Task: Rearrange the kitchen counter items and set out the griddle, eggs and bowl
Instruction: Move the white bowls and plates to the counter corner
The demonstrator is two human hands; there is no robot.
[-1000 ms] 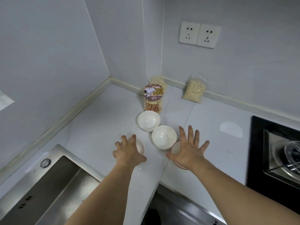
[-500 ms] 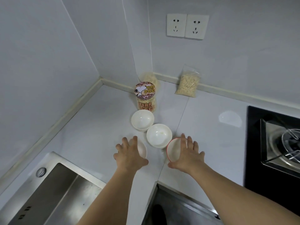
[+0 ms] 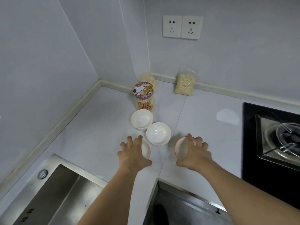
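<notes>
White counter (image 3: 90, 135) holds four bowls in front of the cartoon-dog jar (image 3: 144, 95), which stands near the corner. Two white bowls (image 3: 142, 119) (image 3: 158, 133) sit just in front of that jar, touching each other. The left hand (image 3: 133, 153) lies spread over a third white bowl (image 3: 146, 149), fingers apart. The right hand (image 3: 194, 153) curls over a red-rimmed bowl (image 3: 181, 147), fingers on its far rim, thumb near its front edge; whether it grips cannot be told. A bag of grains (image 3: 184, 84) leans on the wall right of the jar.

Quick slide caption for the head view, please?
Left hand over a white bowl, right hand over a red-rimmed bowl, beside the sink.
</notes>
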